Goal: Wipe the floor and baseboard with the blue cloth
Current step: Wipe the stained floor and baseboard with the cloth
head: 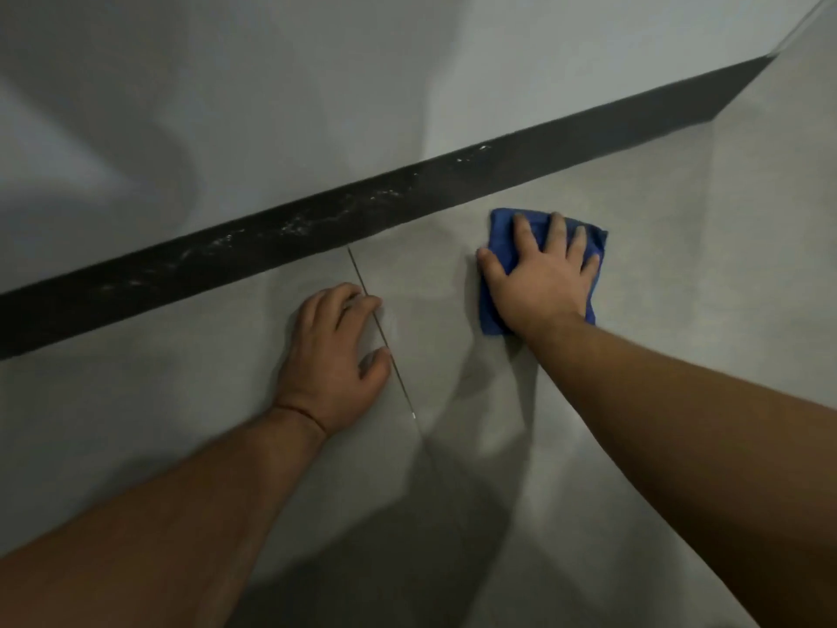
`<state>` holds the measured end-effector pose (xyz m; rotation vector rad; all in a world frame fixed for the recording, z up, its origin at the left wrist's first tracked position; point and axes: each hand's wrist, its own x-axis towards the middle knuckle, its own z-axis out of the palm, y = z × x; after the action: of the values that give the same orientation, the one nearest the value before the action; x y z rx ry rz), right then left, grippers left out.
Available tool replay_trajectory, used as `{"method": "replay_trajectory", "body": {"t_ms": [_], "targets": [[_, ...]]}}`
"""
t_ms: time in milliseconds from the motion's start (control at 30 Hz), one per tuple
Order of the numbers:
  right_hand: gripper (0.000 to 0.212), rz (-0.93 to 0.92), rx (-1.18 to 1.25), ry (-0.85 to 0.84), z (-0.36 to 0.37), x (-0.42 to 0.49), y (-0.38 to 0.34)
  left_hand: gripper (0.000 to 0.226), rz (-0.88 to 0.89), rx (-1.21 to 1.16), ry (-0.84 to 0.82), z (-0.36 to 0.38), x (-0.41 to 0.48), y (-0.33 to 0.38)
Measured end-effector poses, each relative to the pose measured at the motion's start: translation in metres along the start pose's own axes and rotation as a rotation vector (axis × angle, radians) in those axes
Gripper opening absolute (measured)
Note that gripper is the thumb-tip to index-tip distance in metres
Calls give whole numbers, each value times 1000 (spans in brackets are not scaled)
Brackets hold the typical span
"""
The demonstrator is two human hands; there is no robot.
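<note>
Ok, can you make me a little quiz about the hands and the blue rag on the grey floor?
1. True or false: the folded blue cloth is touching the dark baseboard strip.
2. Which hand presses flat on the cloth? A) left hand B) right hand C) both
3. Fill in: the empty hand rests on the grey tiled floor beside a thin ____ line between tiles.

Key
1. False: the cloth lies on the floor, close to the strip but apart from it.
2. B
3. grout
</note>
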<state>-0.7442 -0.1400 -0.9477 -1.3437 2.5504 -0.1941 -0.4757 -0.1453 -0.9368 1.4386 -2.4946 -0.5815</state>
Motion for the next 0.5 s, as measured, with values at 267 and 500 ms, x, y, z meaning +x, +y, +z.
{"method": "replay_trajectory", "body": {"t_ms": [267,500], "targets": [[62,-211,-125,72,-2,1,42,62,41,171,-59,6,2,-4],[60,-2,-70,83,8,54,-19,64,35,221,-88,8,4,-5]]}}
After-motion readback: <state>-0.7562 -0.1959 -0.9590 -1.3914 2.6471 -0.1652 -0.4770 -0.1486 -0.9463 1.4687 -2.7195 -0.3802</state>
